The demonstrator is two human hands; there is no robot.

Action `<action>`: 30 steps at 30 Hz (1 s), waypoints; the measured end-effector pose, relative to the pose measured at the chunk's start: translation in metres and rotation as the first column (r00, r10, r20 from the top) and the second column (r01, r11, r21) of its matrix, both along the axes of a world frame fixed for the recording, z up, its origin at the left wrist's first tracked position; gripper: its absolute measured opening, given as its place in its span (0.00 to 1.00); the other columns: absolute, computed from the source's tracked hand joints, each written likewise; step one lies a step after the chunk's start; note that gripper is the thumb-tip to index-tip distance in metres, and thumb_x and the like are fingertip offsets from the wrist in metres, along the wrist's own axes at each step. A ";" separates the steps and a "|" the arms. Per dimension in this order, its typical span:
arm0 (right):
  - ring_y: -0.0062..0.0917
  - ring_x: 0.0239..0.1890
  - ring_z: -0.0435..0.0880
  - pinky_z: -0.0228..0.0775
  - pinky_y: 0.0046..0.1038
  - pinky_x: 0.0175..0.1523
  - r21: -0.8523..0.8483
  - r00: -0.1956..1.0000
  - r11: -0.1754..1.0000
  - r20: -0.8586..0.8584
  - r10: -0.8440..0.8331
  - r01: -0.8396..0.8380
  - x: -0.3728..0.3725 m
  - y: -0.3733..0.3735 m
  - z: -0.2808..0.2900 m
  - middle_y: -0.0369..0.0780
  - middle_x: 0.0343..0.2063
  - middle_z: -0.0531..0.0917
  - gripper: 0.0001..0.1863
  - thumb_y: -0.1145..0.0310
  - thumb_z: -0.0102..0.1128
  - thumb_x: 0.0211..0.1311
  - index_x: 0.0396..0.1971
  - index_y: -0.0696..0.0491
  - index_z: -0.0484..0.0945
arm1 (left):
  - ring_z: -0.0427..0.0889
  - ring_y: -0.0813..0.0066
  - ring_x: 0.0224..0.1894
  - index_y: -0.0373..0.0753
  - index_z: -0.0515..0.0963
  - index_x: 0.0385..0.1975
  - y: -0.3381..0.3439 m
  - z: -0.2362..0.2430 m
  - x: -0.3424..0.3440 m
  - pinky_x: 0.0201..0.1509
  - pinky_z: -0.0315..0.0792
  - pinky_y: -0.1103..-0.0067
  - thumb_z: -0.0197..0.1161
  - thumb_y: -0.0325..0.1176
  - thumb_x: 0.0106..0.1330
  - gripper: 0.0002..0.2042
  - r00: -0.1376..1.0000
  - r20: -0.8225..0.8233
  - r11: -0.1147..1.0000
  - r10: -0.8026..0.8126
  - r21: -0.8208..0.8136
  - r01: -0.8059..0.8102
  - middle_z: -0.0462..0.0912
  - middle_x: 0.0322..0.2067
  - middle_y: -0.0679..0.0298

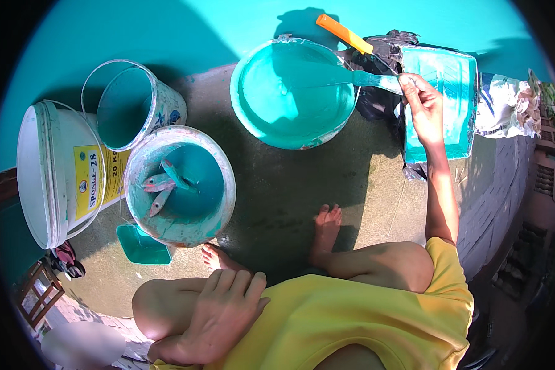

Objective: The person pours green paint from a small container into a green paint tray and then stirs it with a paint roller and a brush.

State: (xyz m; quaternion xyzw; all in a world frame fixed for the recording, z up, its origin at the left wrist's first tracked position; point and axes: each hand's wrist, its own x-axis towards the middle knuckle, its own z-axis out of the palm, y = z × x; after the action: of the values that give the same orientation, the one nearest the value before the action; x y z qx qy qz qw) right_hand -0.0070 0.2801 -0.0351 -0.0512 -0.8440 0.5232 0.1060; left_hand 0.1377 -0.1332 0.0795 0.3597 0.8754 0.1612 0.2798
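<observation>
My right hand [422, 102] pinches the pale handle of a flat, teal-coated tool [367, 79], held sideways at the rim of a wide paint bucket [242, 117]. The tool's far end merges with the teal paint [290, 117], so I cannot tell whether it is a scraper or a brush. Behind that hand lies a paint tray [470, 132] streaked with teal. My left hand [228, 311] rests over my left thigh, holding nothing, its fingers loosely bent and apart.
A smeared bucket [219, 213] with brush handles standing in it is at left. Beside it are a tilted pail [169, 102], a large white tub [37, 172] and a small teal container [143, 246]. An orange-handled tool [345, 34] leans near black plastic [376, 102] by the teal wall.
</observation>
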 end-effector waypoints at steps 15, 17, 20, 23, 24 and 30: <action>0.12 0.35 0.74 0.67 0.16 0.40 0.268 0.940 0.947 -0.333 -0.079 0.174 0.045 -0.012 0.080 0.34 0.36 0.81 0.12 0.68 0.58 0.72 0.48 0.60 0.81 | 0.74 0.68 0.35 0.39 0.73 0.34 -0.002 -0.005 0.004 0.40 0.70 0.75 0.61 0.34 0.56 0.10 0.993 -0.118 1.000 -0.013 0.027 0.017 0.72 0.27 0.63; 0.12 0.35 0.75 0.68 0.16 0.40 0.282 0.940 0.939 -0.328 -0.095 0.194 0.048 -0.015 0.084 0.34 0.36 0.82 0.12 0.67 0.58 0.72 0.48 0.60 0.81 | 0.75 0.68 0.34 0.39 0.72 0.32 -0.001 -0.007 0.005 0.38 0.70 0.75 0.60 0.33 0.54 0.09 0.990 -0.138 0.999 -0.014 0.029 0.018 0.72 0.26 0.63; 0.12 0.34 0.75 0.68 0.16 0.40 0.301 0.940 0.928 -0.320 -0.117 0.218 0.052 -0.017 0.089 0.34 0.36 0.82 0.12 0.67 0.59 0.72 0.48 0.60 0.81 | 0.75 0.68 0.33 0.40 0.70 0.30 -0.001 -0.009 0.007 0.35 0.71 0.75 0.60 0.33 0.52 0.09 0.986 -0.166 1.000 -0.020 0.019 0.023 0.72 0.26 0.63; 0.12 0.33 0.75 0.67 0.16 0.39 0.315 0.933 0.921 -0.340 -0.116 0.229 0.053 -0.019 0.093 0.34 0.36 0.82 0.12 0.67 0.59 0.72 0.47 0.59 0.81 | 0.75 0.68 0.32 0.40 0.70 0.30 -0.002 -0.009 0.005 0.35 0.71 0.75 0.60 0.34 0.52 0.09 0.985 -0.168 0.999 -0.050 0.006 0.052 0.72 0.26 0.62; 0.12 0.33 0.75 0.68 0.16 0.39 0.308 0.933 0.926 -0.344 -0.107 0.219 0.051 -0.020 0.090 0.35 0.36 0.82 0.12 0.68 0.59 0.72 0.47 0.59 0.81 | 0.75 0.68 0.33 0.40 0.70 0.30 -0.001 -0.006 0.005 0.35 0.71 0.75 0.60 0.34 0.52 0.09 0.985 -0.161 0.998 -0.061 -0.017 0.059 0.72 0.26 0.62; 0.14 0.37 0.76 0.70 0.19 0.46 0.273 0.956 0.953 -0.288 -0.053 0.135 0.044 -0.021 0.083 0.35 0.37 0.83 0.10 0.71 0.61 0.69 0.46 0.59 0.82 | 0.74 0.67 0.36 0.38 0.72 0.34 -0.004 -0.008 0.009 0.41 0.70 0.75 0.61 0.36 0.57 0.10 0.995 -0.100 0.999 -0.001 0.041 0.005 0.71 0.28 0.62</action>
State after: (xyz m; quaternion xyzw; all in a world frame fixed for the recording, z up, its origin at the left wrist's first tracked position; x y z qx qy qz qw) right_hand 0.0372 0.2589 0.0478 -0.0018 -0.8848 0.3904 0.2545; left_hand 0.1467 -0.1369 0.0714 0.3745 0.8842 0.1607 0.2283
